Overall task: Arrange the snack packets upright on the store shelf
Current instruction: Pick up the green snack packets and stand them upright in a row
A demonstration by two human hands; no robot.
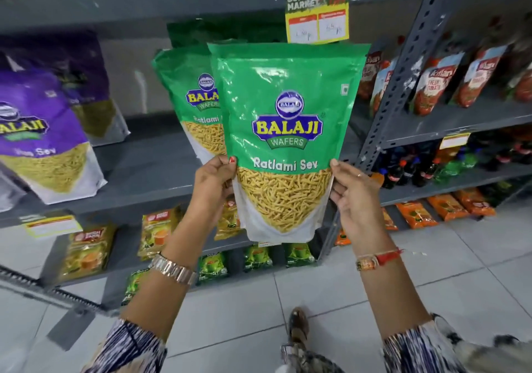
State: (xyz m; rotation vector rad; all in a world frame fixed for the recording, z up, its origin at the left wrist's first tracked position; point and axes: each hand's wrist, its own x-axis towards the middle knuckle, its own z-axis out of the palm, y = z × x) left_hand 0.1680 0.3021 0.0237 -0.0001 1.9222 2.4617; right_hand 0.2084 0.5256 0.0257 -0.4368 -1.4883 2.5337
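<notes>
A green Ratlami Sev packet [283, 130] is held upright in front of the grey shelf [149, 168], off the shelf board. My left hand [211, 184] grips its lower left edge and my right hand [349, 197] grips its lower right edge. Right behind it stands a second green packet [188, 99] upright on the shelf, partly hidden. A third green packet [187, 34] shows behind that one. Purple sev packets [43, 133] stand upright at the shelf's left.
A yellow price tag [318, 12] hangs from the shelf above. The rack to the right holds tomato pouches [431, 87] and drink bottles [403, 171]. Lower shelves carry yellow packets [86, 248] and green packets [259, 257]. A perforated steel upright [403, 70] divides the racks. Tiled floor lies below.
</notes>
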